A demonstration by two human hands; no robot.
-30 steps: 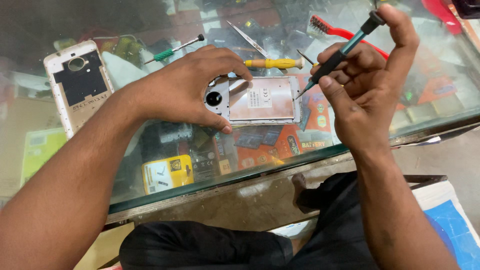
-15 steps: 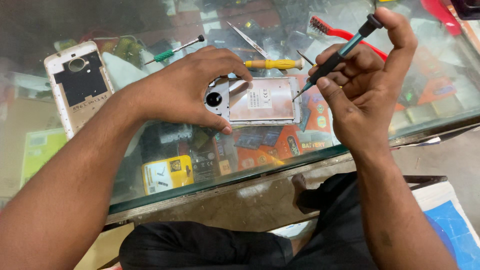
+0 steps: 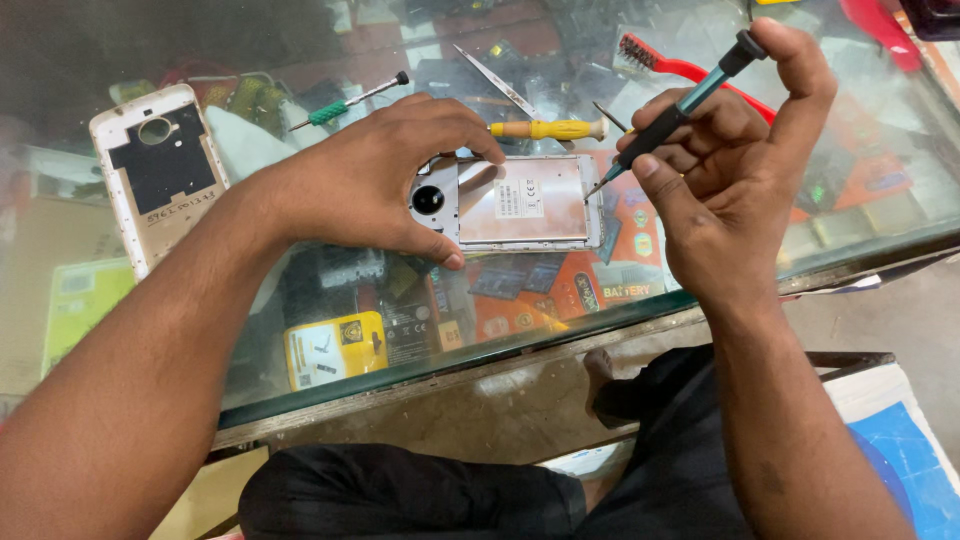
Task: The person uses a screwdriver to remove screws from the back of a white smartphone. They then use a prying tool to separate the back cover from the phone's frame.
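Two bare hands work over an opened phone [image 3: 520,203] lying flat on a glass-topped table [image 3: 700,300]. Nearest the viewer, dark-clad legs fill the lower edge beneath the table's metal rim, with a blue-and-white sheet [image 3: 905,450] at lower right, partly cut off by the frame.

Left hand [image 3: 385,175]: its grip is closed on the phone's camera end, thumb against the near edge and fingers arched over the far edge, so that the round lens opening shows between them. The phone's silver inner plate extends to the right of this grip.

Right hand [image 3: 730,150]: its grip is pinched round a dark precision screwdriver [image 3: 668,115], forefinger capping the top of the handle. The tool slants down and to the left; its tip meets the phone's right edge, just beside the plate's corner.

Beyond the phone lie a yellow-handled screwdriver [image 3: 548,129], metal tweezers [image 3: 497,82], a green-handled screwdriver [image 3: 345,104] and a red brush [image 3: 680,65], the last partly hidden by the right hand. At far left a detached gold back cover [image 3: 158,170] rests inner side up, well apart from the phone.

Under the glass, packets in yellow, orange and green are dimmed by reflections; their contents cannot be made out. Red objects at the upper right corner are cropped and unidentifiable.
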